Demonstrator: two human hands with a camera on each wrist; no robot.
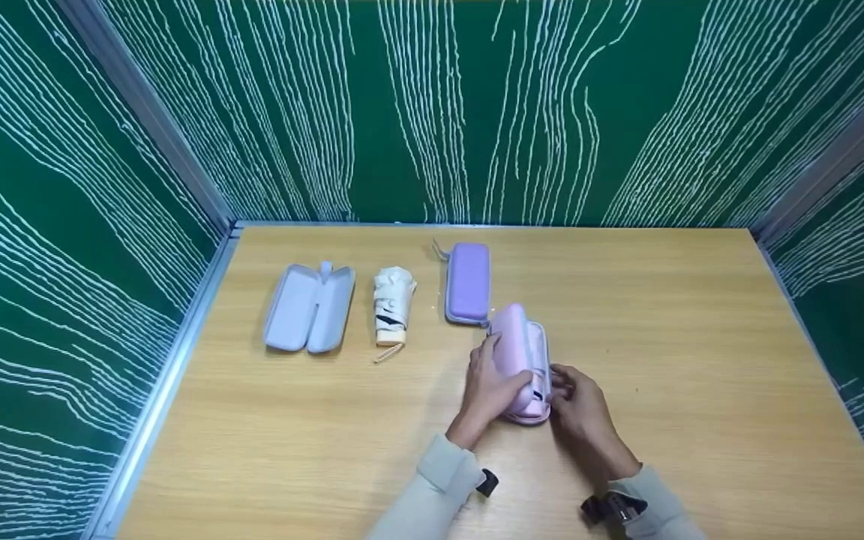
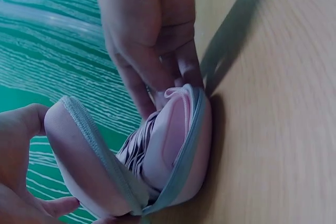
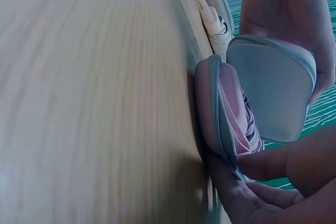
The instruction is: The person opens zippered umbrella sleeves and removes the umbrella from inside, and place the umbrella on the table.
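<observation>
The unzipped case (image 1: 509, 346) sits before the zipped case (image 1: 469, 282), both right of the umbrella (image 1: 394, 300)

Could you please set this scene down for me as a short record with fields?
Pink case: partly open, on the table
Contents: folded pink item with dark lines
Left hand: grips the raised lid
Right hand: pinches the rim on the opposite side
Purple case: closed, beyond the pink case
White umbrella: folded, left of the purple case
Pale case: lying open, left of the umbrella
</observation>
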